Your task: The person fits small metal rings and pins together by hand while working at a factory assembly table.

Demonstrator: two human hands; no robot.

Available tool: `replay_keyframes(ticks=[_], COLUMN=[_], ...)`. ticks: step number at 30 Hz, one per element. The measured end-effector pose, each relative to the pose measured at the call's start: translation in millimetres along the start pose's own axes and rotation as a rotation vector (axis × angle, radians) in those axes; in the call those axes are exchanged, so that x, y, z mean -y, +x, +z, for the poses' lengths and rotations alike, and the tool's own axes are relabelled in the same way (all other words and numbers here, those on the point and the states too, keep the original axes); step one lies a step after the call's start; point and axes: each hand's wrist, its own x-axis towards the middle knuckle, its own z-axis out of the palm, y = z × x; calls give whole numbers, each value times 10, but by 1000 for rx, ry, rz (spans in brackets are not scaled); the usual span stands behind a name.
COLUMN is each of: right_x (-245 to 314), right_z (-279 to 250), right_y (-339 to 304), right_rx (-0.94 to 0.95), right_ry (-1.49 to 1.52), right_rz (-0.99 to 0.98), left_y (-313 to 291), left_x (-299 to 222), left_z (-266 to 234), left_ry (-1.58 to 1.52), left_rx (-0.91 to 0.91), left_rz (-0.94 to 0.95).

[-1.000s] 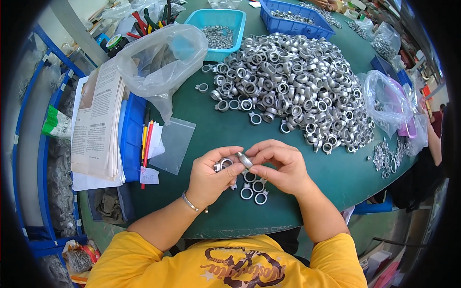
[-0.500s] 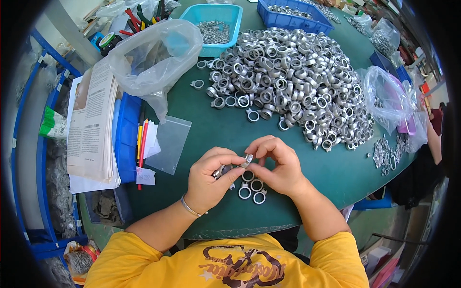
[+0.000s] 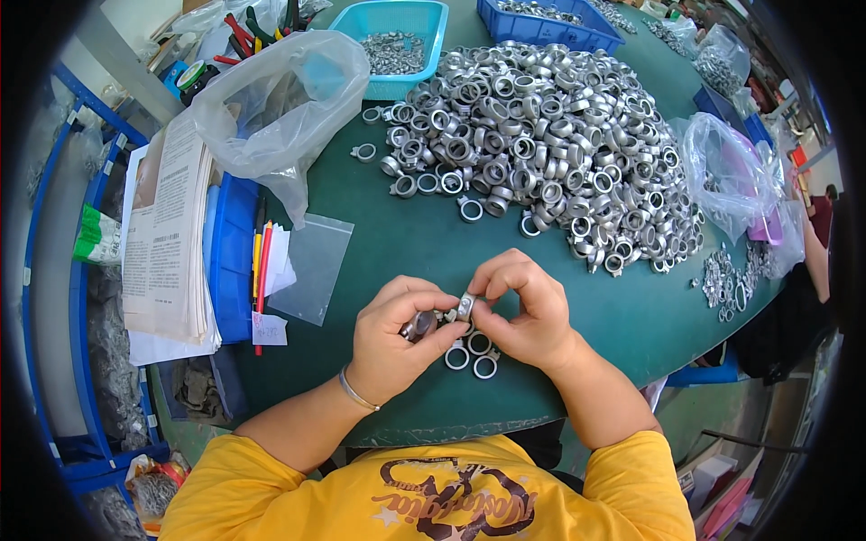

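Turning more upright than a second ago, one ring (image 3: 465, 308) is sitting above the counter (image 3: 406, 239), left hand (image 3: 390, 338) and right hand (image 3: 532, 316) both pinching it; handling is apparently continuing.

Yellow short-sleeved shirt (image 3: 356, 482) with a dark lettered print (image 3: 465, 499); slim silvery bangle (image 3: 352, 393), probably metal, behind the left hand (image 3: 390, 334).
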Motion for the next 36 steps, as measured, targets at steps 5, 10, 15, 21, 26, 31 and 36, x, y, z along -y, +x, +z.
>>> replay_keyframes(ticks=[5, 10, 15, 21, 26, 31, 36], right_x=[-4, 48, 34, 47, 59, 78, 113], right_z=[10, -13, -59, -68, -34, 17, 30], right_y=[8, -10, 7, 7, 5, 28, 84], right_rx=[3, 23, 93, 111, 107, 68, -13], right_ry=[-61, 204, 259, 559, 434, -38, -129], right_rz=[-74, 301, 345, 707, 526, 70, 80], left_y=[-4, 21, 14, 2, 22, 19, 45], left_x=[10, 5, 2, 50, 45, 51, 99], left_z=[-29, -28, -47, -37, -48, 21, -72], left_ry=[6, -163, -400, -694, -691, -743, -987], left_rx=[23, -50, -37, -40, -33, -65, -49], left_rz=[-55, -220, -471, -571, -564, -562, -645])
